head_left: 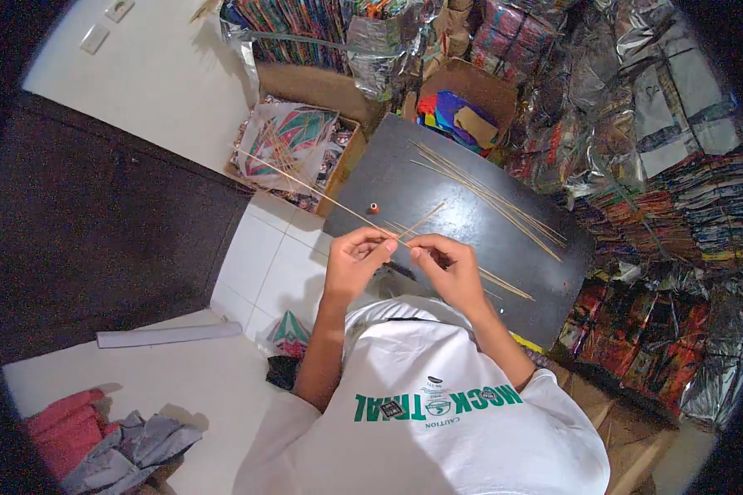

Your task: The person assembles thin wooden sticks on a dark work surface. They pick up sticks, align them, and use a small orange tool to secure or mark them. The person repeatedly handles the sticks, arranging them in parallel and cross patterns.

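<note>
My left hand [357, 262] and my right hand [450, 271] meet over the near part of a dark tabletop [355, 177]. Both are pinched closed around a long thin bamboo stick [322, 195], which slants up to the far left. A second thin stick [425, 217] crosses it near my fingertips; whether the two are joined I cannot make out. On the tabletop lie several loose sticks [491, 200] in a long slanting bunch. More sticks [504, 283] emerge from under my right hand. A small spool-like object [373, 208] stands beyond my left hand.
At the far left of the table, an open box [348, 157] holds a patterned kite-like sheet [293, 140]. Another box [504, 82] contains colourful pieces. Wrapped stacks [636, 223] crowd the right side. A white roll [169, 335] and crumpled cloths [132, 450] lie at left.
</note>
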Available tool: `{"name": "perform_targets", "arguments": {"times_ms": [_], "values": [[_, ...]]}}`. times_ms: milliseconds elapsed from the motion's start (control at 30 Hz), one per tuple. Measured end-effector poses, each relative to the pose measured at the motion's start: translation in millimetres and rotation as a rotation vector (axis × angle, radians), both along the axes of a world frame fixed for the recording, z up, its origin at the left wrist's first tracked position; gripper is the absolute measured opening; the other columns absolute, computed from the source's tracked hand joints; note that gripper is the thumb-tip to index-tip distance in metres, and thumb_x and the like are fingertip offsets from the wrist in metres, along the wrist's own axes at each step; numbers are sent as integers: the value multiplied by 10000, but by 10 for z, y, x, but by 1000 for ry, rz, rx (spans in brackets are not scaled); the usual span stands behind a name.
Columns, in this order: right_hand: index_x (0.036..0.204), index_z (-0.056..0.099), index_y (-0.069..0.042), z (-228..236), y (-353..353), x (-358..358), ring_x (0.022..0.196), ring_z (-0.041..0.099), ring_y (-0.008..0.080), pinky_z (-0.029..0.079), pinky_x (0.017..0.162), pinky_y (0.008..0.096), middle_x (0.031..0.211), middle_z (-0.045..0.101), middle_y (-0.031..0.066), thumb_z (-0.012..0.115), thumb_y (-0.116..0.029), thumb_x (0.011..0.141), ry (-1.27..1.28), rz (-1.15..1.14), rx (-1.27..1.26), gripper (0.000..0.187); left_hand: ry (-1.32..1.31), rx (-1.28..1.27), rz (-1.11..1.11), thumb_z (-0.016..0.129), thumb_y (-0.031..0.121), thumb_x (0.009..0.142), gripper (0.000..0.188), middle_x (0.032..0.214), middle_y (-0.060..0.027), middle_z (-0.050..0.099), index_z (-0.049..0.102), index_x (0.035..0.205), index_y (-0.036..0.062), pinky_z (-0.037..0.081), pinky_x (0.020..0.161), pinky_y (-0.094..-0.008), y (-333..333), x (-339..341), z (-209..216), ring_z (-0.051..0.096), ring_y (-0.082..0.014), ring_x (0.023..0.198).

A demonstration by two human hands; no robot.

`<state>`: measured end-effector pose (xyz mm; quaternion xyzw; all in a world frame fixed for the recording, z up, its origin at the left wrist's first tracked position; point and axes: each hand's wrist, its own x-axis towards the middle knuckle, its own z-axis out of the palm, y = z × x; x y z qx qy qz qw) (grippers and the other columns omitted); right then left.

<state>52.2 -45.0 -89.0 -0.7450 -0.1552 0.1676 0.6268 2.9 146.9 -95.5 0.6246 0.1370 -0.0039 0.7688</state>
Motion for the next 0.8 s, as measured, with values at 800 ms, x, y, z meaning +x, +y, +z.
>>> {"name": "perform_targets", "arguments": {"times_ms": [800], "values": [[1029,748,-61,-1044,255,574,775,711,256,543,749,354,904,751,133,652,-204,936,16,169,-288,195,92,87,487,659,93,936,132,920,-23,655,698,961,-31,432,650,-227,1045,-409,-241,555,-80,726]]}}
